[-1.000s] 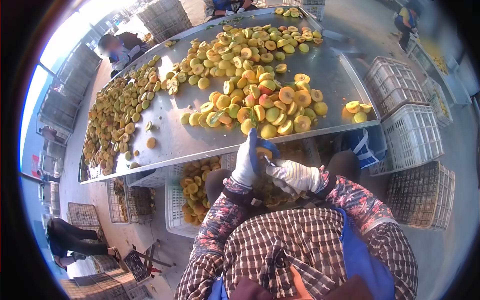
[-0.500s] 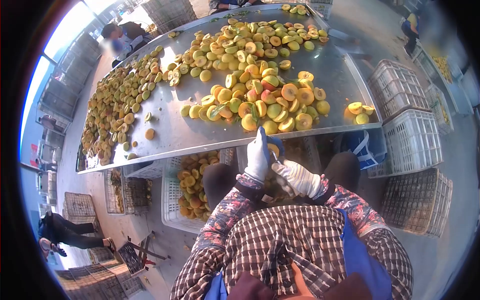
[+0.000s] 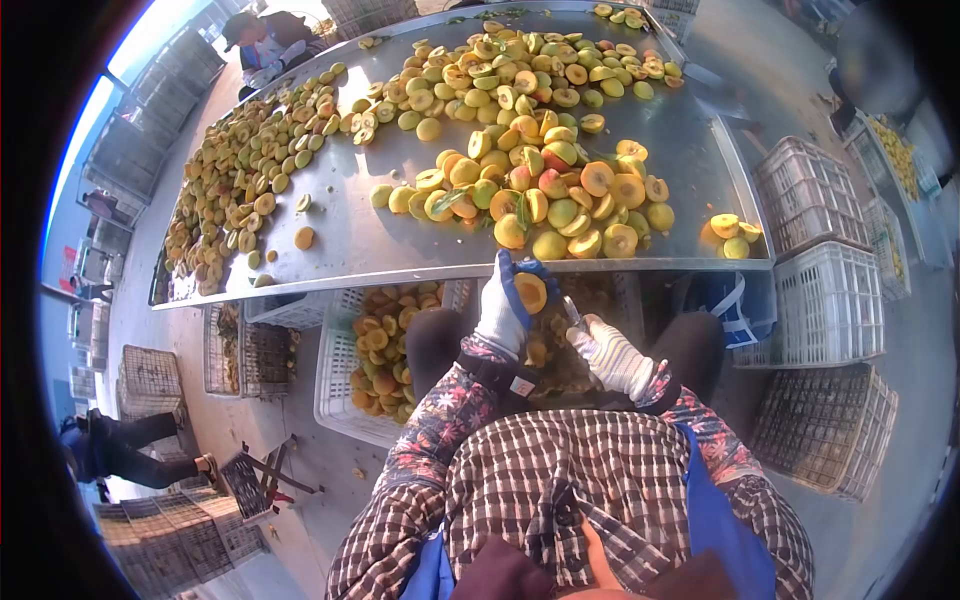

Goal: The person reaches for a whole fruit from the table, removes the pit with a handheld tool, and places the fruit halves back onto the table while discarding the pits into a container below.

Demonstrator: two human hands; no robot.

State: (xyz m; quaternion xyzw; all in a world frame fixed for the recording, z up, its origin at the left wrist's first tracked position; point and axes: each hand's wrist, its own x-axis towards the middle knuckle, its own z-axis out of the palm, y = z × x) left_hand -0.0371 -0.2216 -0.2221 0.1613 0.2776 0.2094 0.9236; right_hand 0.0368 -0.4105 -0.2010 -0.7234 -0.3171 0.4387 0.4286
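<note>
My left hand [image 3: 505, 310], in a white glove with blue on the palm side, is closed around a peach half [image 3: 531, 292]. Its cut face, with a hollow or pit in the middle, points up toward me. Just to the right, my right hand [image 3: 612, 358], in a striped white glove, grips a small metal hand tool [image 3: 571, 309]. The tool's tip stands a little apart from the fruit; its exact kind is too small to tell. Beyond both hands, halved and whole-looking peaches [image 3: 550, 190] are heaped on the metal table [image 3: 380, 240].
Below the table's edge, a white crate [image 3: 335, 385] of peach halves stands by my left knee. Stacked crates [image 3: 828, 300] rise at the right. A blue bag [image 3: 728, 305] hangs under the table. Another person [image 3: 268, 50] sits at the far left; someone's legs [image 3: 150, 450] show lower left.
My hands have moved apart: the right hand and tool have drawn back to the right. The peach half in my left hand now faces up. The whole view has shifted slightly.
</note>
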